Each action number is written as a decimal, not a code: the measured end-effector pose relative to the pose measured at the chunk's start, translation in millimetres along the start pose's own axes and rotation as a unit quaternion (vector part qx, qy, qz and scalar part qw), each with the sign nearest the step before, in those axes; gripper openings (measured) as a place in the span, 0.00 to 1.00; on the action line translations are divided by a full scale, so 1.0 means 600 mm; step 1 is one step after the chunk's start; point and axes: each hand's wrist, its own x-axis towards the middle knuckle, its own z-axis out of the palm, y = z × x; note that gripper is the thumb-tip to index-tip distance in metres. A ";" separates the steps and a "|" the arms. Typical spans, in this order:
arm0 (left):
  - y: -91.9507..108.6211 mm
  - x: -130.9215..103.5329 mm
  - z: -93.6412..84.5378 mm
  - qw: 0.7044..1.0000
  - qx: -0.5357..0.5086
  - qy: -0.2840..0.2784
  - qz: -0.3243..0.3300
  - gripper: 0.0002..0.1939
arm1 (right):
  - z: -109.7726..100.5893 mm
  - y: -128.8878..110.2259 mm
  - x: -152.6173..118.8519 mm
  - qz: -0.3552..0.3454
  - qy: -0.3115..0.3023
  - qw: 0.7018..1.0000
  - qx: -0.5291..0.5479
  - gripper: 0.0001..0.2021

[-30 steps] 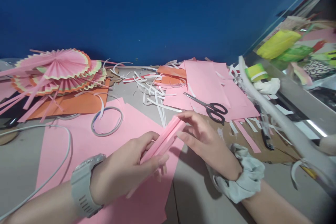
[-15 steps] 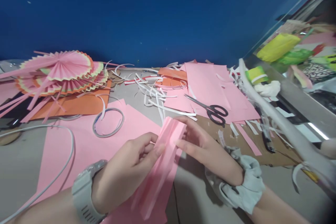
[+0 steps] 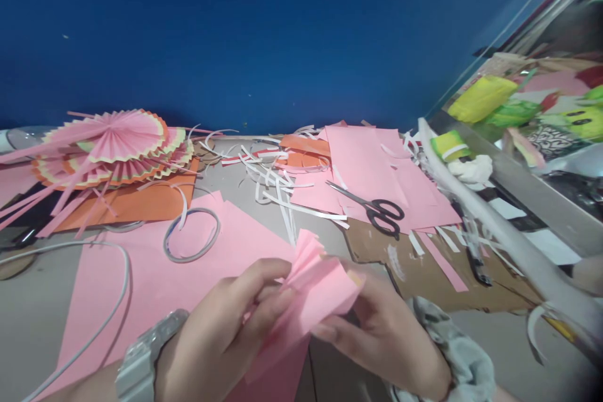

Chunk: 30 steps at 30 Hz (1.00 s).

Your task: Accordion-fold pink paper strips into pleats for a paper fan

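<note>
A pleated piece of pink paper (image 3: 325,289) is held between both hands, its folds fanned apart at the top. My left hand (image 3: 240,320) pinches the gathered folds on the left side. On the right, my right hand (image 3: 377,320) grips the paper's right edge between thumb and fingers, slightly blurred. Beneath my left hand lies a large pink sheet (image 3: 141,289) with a grey ring (image 3: 167,245) on it. Black-handled scissors (image 3: 384,217) rest, blades partly apart, on pink sheets (image 3: 372,163) beyond my right hand.
Pleated pink paper fans (image 3: 125,138) lie at the back left on an orange sheet (image 3: 141,201). White paper strips (image 3: 268,176) are scattered in the middle. Brown cardboard (image 3: 424,270), a cutter (image 3: 478,264) and a thick white tube (image 3: 494,220) are on the right. A white cable (image 3: 125,276) curves at left.
The pleated paper has fanned wider at the top. My right hand has moved right and down with its edge. The whole view has shifted slightly, with the scene lower in the picture.
</note>
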 end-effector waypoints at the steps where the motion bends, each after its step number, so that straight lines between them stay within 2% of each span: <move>1: -0.002 -0.002 -0.002 0.999 0.022 0.000 0.034 0.08 | 0.001 -0.004 0.000 -0.029 0.001 0.999 -0.021 0.04; 4: -0.003 -0.004 -0.008 0.987 0.073 0.039 0.138 0.08 | 0.006 -0.014 -0.001 -0.095 0.001 0.994 -0.052 0.04; 7: 0.003 0.004 -0.016 0.966 0.076 0.054 0.241 0.12 | 0.012 -0.018 -0.001 -0.133 0.043 0.987 -0.078 0.08; 10: 0.009 0.013 -0.023 0.953 0.095 0.073 0.277 0.11 | 0.013 -0.020 0.000 -0.144 0.075 0.981 -0.104 0.12; 16: 0.018 0.008 -0.038 0.938 0.098 0.140 0.301 0.13 | 0.010 -0.047 0.018 -0.166 0.046 0.976 -0.136 0.16; 19: 0.026 0.002 -0.047 0.933 0.084 0.175 0.304 0.12 | 0.012 -0.077 0.040 -0.154 0.087 0.975 -0.138 0.17; 21: 0.036 -0.001 -0.054 0.933 0.072 0.209 0.283 0.12 | 0.012 -0.098 0.059 -0.111 0.102 0.978 -0.143 0.16; 23: 0.051 -0.002 -0.062 0.943 0.041 0.231 0.235 0.11 | 0.009 -0.119 0.079 -0.061 0.075 0.982 -0.160 0.10; 25: 0.071 0.001 -0.071 0.955 -0.010 0.232 0.185 0.10 | 0.005 -0.138 0.099 -0.030 0.053 0.983 -0.175 0.03; 26: 0.082 0.004 -0.075 0.957 -0.041 0.232 0.171 0.10 | 0.003 -0.147 0.108 -0.019 0.056 0.983 -0.175 0.04; 28: 0.105 0.011 -0.083 0.955 -0.093 0.229 0.167 0.10 | -0.002 -0.162 0.122 -0.015 0.061 0.986 -0.156 0.07; 30: 0.125 0.018 -0.089 0.950 -0.132 0.221 0.175 0.10 | -0.007 -0.174 0.132 -0.024 0.051 0.990 -0.126 0.05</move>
